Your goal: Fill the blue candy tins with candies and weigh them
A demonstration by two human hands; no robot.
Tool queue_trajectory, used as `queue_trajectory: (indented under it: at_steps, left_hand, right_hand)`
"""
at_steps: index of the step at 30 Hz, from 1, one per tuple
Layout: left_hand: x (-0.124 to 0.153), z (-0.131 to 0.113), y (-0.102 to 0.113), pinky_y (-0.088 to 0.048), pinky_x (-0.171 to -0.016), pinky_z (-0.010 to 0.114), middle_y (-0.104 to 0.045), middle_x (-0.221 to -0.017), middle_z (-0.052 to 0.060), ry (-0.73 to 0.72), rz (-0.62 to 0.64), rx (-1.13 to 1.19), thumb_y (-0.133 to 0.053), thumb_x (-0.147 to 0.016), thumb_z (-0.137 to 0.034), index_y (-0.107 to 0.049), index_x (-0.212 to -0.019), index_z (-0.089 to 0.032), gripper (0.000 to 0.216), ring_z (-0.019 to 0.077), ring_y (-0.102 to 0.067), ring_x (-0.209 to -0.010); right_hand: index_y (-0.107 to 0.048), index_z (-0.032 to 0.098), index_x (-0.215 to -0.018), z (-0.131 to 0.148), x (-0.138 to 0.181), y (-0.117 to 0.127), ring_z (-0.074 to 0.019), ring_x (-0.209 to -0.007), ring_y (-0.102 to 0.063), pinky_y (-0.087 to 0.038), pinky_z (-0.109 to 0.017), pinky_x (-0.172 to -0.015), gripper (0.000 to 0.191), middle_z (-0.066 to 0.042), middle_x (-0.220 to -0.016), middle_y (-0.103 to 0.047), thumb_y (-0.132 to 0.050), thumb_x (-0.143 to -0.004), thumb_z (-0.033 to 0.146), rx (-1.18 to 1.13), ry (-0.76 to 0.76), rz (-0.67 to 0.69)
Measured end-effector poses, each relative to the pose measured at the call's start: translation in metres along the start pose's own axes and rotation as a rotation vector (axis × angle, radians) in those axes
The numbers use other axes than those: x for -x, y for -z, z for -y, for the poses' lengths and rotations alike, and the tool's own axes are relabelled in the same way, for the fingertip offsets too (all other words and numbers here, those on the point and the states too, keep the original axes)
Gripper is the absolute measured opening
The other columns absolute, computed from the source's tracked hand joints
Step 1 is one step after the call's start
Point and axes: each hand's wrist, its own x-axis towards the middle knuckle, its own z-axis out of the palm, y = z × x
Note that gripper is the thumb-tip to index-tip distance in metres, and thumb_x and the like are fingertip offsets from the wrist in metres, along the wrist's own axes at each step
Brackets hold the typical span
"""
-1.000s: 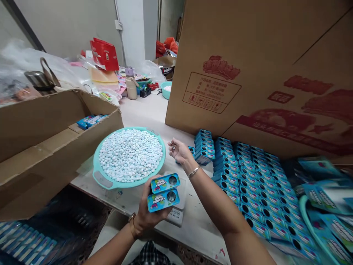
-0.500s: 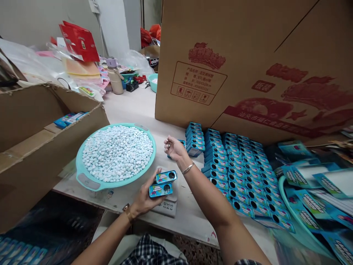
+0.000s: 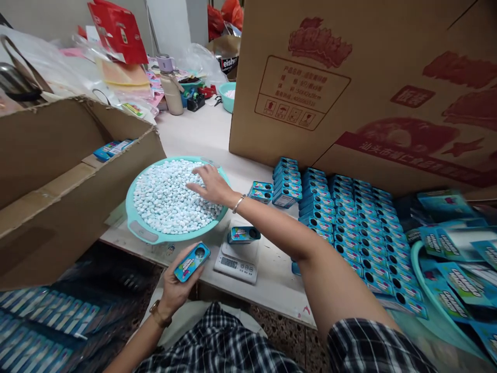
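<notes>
My left hand (image 3: 174,287) is wrapped round a small blue candy box (image 3: 190,263), tilted with its dark round hole facing up. My right hand (image 3: 209,184) reaches over the turquoise basin (image 3: 139,226), fingers apart, just above or touching the pale blue and white candies (image 3: 171,197); I cannot tell which. Another blue box (image 3: 243,234) stands on the white digital scale (image 3: 235,265), whose display is lit. Beyond the scale, two similar boxes (image 3: 261,190) stand on the table.
Several rows of blue boxes (image 3: 345,228) line the table at the right, before a large printed carton (image 3: 298,129). A basin of flat blue packs (image 3: 450,290) sits far right. An open carton (image 3: 77,207) stands at left. A thermos (image 3: 171,93) is behind.
My right hand has moved left from beside the boxes to over the candies, its fingers opening. One of the two boxes from my left hand now stands on the scale; the left hand has moved left.
</notes>
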Motion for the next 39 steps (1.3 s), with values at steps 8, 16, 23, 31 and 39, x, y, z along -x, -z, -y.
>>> queue_trajectory:
  at_steps: [8, 16, 23, 31, 39]
  left_hand:
    - [-0.009, 0.029, -0.011, -0.057, -0.094, 0.041, -0.072, -0.114, 0.011, 0.126, -0.097, -0.006, -0.074, -0.079, -0.037, -0.062, -0.119, -0.016, 0.047, 0.0253, -0.070, -0.102]
    - [0.007, 0.034, 0.003, -0.043, -0.109, 0.052, -0.055, -0.139, 0.017, 0.149, -0.137, -0.104, -0.078, -0.074, -0.037, -0.045, -0.140, -0.018, 0.076, 0.0331, -0.053, -0.129]
    - [0.039, -0.001, 0.027, -0.044, -0.109, 0.052, -0.055, -0.134, 0.011, -0.130, -0.180, -0.228, -0.074, -0.077, -0.023, -0.044, -0.141, -0.027, 0.070, 0.0309, -0.054, -0.125]
    - [-0.040, -0.081, -0.026, -0.043, -0.109, 0.045, -0.056, -0.134, 0.010, -0.293, 0.124, -0.300, -0.069, -0.083, -0.029, -0.043, -0.140, -0.028, 0.063, 0.0283, -0.052, -0.126]
    - [-0.097, -0.079, -0.096, -0.047, -0.095, 0.047, -0.063, -0.116, 0.012, -0.322, 0.430, -0.347, -0.080, -0.070, -0.031, -0.056, -0.122, -0.018, 0.059, 0.0307, -0.057, -0.110]
  right_hand:
    - [-0.048, 0.020, -0.121, -0.001, -0.017, -0.030, -0.0251, -0.095, -0.052, -0.044, -0.035, -0.076, 0.039, -0.012, -0.114, -0.053, -0.041, -0.097, 0.050, 0.256, 0.047, 0.279]
    - [-0.053, 0.020, -0.083, -0.005, -0.047, -0.017, -0.0129, -0.065, -0.046, -0.036, -0.022, -0.056, 0.023, 0.000, -0.074, -0.052, -0.054, -0.093, 0.041, -0.469, -0.343, 0.132]
    - [-0.046, 0.019, -0.077, 0.005, -0.057, 0.014, -0.0054, -0.045, -0.037, -0.019, -0.013, -0.036, 0.028, 0.004, -0.062, -0.048, -0.047, -0.096, 0.041, -1.745, -0.787, 0.023]
    - [-0.046, 0.021, -0.073, 0.032, 0.028, 0.097, -0.0036, -0.040, -0.023, -0.016, -0.013, -0.034, 0.031, 0.008, -0.058, -0.036, -0.048, -0.097, 0.040, -1.722, -0.746, -0.326]
    - [-0.047, 0.021, -0.075, 0.035, 0.134, 0.086, -0.0047, -0.041, -0.030, -0.024, -0.014, -0.035, 0.028, 0.008, -0.059, -0.035, -0.057, -0.092, 0.041, -1.639, -0.838, -0.752]
